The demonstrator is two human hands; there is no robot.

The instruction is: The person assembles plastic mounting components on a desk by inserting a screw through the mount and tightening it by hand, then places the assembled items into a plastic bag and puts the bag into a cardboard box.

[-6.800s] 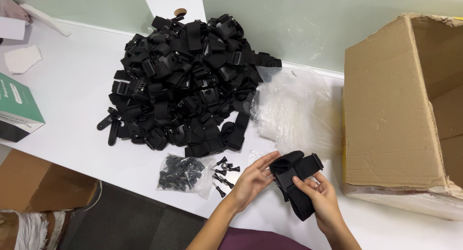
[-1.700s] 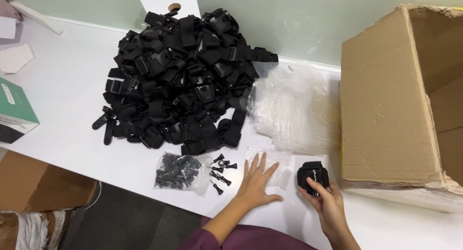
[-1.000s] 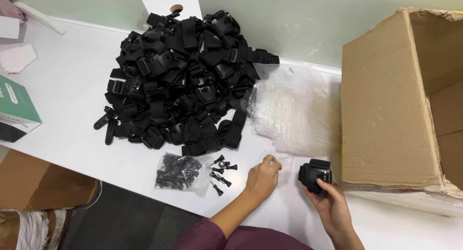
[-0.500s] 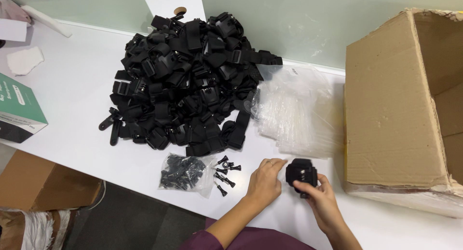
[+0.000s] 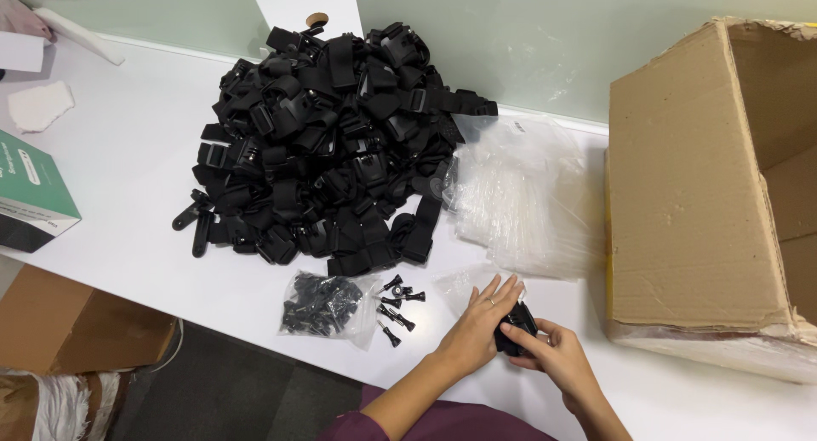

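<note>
My left hand (image 5: 481, 326) and my right hand (image 5: 553, 360) meet over a small rolled black strap mount (image 5: 516, 330) at the near edge of the white table (image 5: 128, 169). The right hand grips it from the right; the left hand lies against it with fingers stretched out flat. A thin clear plastic bag (image 5: 455, 284) lies under and just left of my hands. Loose black thumbscrews (image 5: 398, 303) are scattered to the left, beside a small clear bag of black screws (image 5: 322, 303).
A big heap of black strap mounts (image 5: 328, 143) fills the table's middle. A stack of clear plastic bags (image 5: 523, 199) lies right of it. An open cardboard box (image 5: 706, 194) lies on its side at right. A green-and-white box (image 5: 30, 190) sits at the left edge.
The strap has been rolled into a compact bundle. My left hand went flat on the table, then came to the bundle, and both hands now press it together.
</note>
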